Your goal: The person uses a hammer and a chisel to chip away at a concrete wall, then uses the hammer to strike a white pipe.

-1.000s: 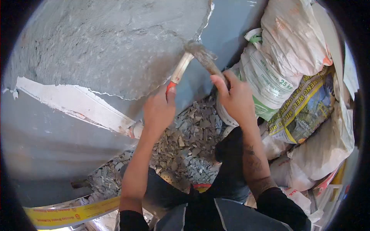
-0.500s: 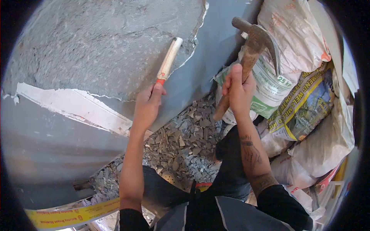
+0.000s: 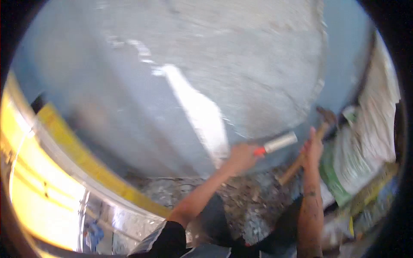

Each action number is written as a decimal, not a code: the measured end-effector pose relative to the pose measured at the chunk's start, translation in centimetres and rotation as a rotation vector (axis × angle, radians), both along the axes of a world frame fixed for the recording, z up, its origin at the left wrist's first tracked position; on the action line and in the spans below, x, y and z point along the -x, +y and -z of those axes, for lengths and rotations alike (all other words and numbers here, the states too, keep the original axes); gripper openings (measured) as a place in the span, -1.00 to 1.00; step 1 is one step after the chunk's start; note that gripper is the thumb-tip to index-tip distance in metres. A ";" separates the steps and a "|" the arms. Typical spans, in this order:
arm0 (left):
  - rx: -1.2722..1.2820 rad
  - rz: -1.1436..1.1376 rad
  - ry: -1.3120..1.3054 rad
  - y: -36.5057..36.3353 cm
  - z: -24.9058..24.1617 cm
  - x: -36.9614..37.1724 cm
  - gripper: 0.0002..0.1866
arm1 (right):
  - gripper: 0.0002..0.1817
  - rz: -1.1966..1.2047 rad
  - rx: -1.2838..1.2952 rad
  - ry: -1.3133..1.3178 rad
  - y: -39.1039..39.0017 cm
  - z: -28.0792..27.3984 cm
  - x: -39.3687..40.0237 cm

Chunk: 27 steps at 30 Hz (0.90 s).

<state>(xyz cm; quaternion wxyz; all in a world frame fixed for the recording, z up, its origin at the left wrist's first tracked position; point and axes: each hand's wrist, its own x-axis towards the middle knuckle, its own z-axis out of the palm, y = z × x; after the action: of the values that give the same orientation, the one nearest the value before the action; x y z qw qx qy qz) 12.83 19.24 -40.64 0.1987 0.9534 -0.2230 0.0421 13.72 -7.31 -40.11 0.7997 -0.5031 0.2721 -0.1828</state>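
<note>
My left hand (image 3: 241, 158) is closed around the red end of a pale, stick-like tool (image 3: 280, 142). Its light end sticks out to the right, in front of the blue-grey wall (image 3: 129, 142), and I cannot make out its exact kind. My right hand (image 3: 313, 150) grips a claw hammer (image 3: 325, 116) by its wooden handle, head up. The two hands are apart, and neither tool clearly touches the wall. Above them is a rough grey patch (image 3: 266, 73) where the surface coat is gone. A white strip (image 3: 200, 109) runs down its left edge. The view is blurred.
Broken chips (image 3: 245, 193) cover the floor below my hands. Stacked sacks (image 3: 352, 163) stand close on the right. To the left, a yellow band (image 3: 86, 159) runs along the wall's edge, with a bright opening (image 3: 47, 185) beyond.
My view has swung left, bringing the bright opening into sight. Both hands now appear lower and farther right, still holding the same tools. The pale tool has tipped from near upright toward level.
</note>
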 end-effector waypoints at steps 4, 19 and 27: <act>-0.383 0.057 0.125 8.1 0.8 2.5 -0.78 | -0.62 -0.380 -0.751 -0.308 -2.6 11.5 -6.4; -0.445 -0.373 0.314 23.9 14.3 7.7 -0.54 | -0.63 -0.072 1.219 -0.486 6.1 16.9 -4.4; -0.437 -0.502 0.336 17.9 -0.8 17.1 -0.51 | -0.73 0.236 1.668 -0.174 10.2 12.9 -1.7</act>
<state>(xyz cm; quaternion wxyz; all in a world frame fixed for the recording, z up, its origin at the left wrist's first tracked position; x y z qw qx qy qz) -4.32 37.16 -39.84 0.0077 0.9919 0.0497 -0.1164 15.42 2.88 -53.04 0.1603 -0.8808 0.0363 -0.4440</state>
